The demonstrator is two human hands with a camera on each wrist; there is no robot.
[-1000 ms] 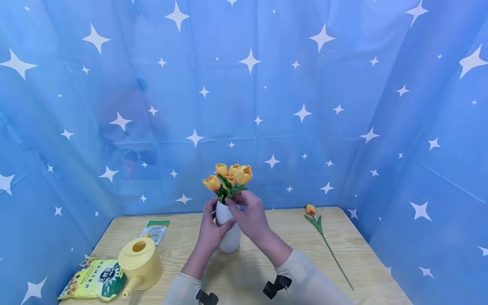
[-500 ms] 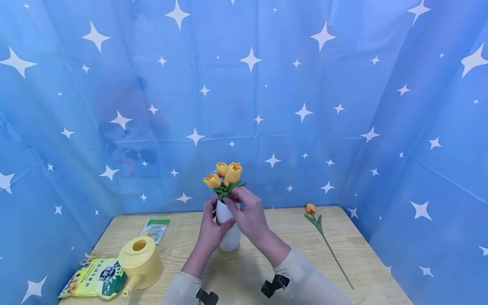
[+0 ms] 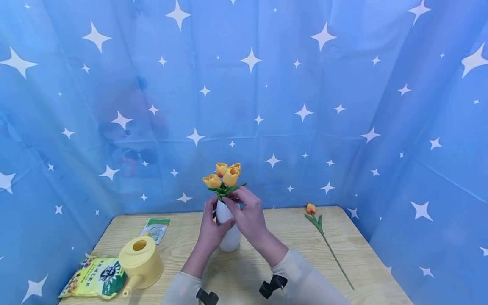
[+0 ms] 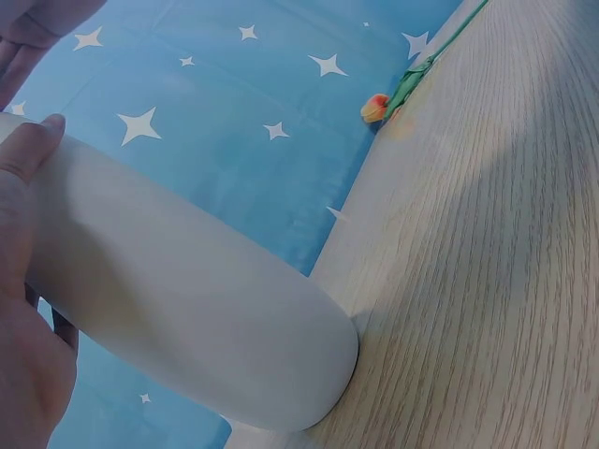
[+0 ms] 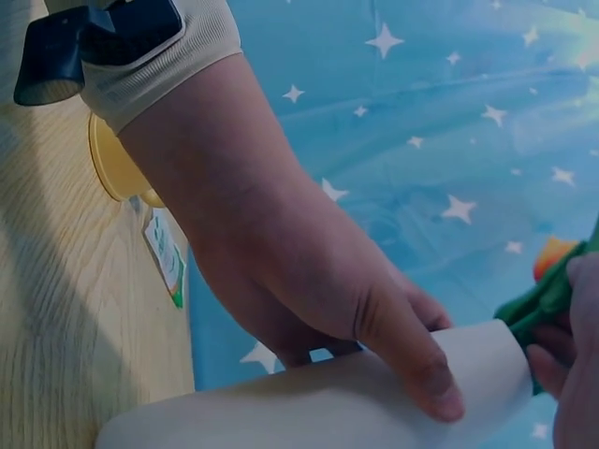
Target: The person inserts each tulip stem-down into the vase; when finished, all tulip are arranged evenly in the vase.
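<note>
A white vase (image 3: 230, 242) stands upright on the table, holding several yellow-orange tulips (image 3: 231, 176) with green leaves at its mouth. My left hand (image 3: 211, 231) grips the vase's upper body from the left, its thumb across the near side. In the right wrist view that left hand (image 5: 309, 262) curls round the vase (image 5: 328, 407). At the vase's mouth, my right hand (image 3: 249, 214) pinches a tulip just below its bloom, among the leaves; the fingertips are partly hidden. A single tulip (image 3: 311, 209) with a long stem lies apart on the table at the right.
Left on the wooden table (image 3: 183, 237) are a yellow watering can (image 3: 148, 267), a yellow-green printed bag (image 3: 91, 277) and a small green-and-white packet (image 3: 156, 231). A blue star-patterned curtain (image 3: 244, 106) hangs behind and along both sides.
The large front tulip has shifted left and slightly down among the other blooms, with small movements of my right hand. My left hand and the vase have stayed in place.
</note>
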